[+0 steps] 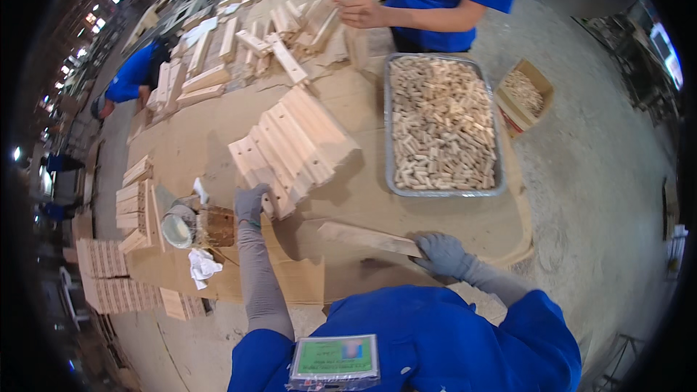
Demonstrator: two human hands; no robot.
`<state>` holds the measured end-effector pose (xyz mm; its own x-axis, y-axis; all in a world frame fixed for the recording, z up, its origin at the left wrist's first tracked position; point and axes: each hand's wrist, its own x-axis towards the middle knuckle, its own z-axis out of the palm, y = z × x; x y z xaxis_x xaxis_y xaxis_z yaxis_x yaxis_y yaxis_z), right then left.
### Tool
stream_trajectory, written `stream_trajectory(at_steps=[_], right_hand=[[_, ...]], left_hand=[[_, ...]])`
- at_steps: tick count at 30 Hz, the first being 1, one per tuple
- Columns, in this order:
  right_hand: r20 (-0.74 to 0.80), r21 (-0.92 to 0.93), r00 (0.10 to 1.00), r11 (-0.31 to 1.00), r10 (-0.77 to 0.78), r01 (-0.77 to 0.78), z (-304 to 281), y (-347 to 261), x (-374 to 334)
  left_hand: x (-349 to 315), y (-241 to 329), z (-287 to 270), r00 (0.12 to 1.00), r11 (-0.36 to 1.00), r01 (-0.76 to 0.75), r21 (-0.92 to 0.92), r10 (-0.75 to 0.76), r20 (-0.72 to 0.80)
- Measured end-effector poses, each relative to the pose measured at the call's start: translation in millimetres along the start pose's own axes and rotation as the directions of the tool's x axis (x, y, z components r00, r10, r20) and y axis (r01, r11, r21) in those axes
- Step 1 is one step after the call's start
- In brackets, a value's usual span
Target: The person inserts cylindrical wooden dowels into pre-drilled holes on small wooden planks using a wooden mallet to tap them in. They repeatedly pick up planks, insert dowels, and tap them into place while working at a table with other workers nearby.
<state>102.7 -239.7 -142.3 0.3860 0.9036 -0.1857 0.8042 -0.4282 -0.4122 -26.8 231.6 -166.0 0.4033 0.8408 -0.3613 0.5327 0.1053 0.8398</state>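
Observation:
My right hand (443, 254), in a grey glove, grips one end of a flat wooden slat (369, 238) held low over the cardboard-covered table (348, 207). My left hand (250, 205), gloved too, closes on the near left end of a wooden block (255, 178) at the edge of a row. That row of pale wooden blocks (298, 138) lies side by side in mid-table, several with dark drilled holes. Some of the left fingers are hidden against the wood.
A grey tray (390, 138) full of wooden dowels is at right, a cardboard box (519, 125) of dowels beyond. A glue pot (178, 229) and crumpled white paper (205, 267) lie left. Loose wooden pieces (290, 62) spread far off. A co-worker's hands (359, 11) hold wood; another person (134, 76) bends at left.

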Motion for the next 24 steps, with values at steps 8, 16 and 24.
stream_trajectory(at_steps=[8, 16, 24], right_hand=[[-0.198, -0.144, 0.962, 0.976, -0.188, 0.161, -33, 5, -7], [-0.392, 0.163, 0.911, 0.984, 0.132, -0.073, -74, 36, 72], [-0.262, 0.022, 0.93, 0.965, 0.258, -0.261, -49, 49, 136]], left_hand=[[-55, 55, 39, 0.999, 0.774, -0.049, 0.631, 0.037, 0.031], [21, 2, 1, 0.989, 0.867, -0.148, 0.477, 0.134, 0.064], [-131, 75, -19, 0.912, 0.703, 0.014, -0.712, 0.282, 0.296]])
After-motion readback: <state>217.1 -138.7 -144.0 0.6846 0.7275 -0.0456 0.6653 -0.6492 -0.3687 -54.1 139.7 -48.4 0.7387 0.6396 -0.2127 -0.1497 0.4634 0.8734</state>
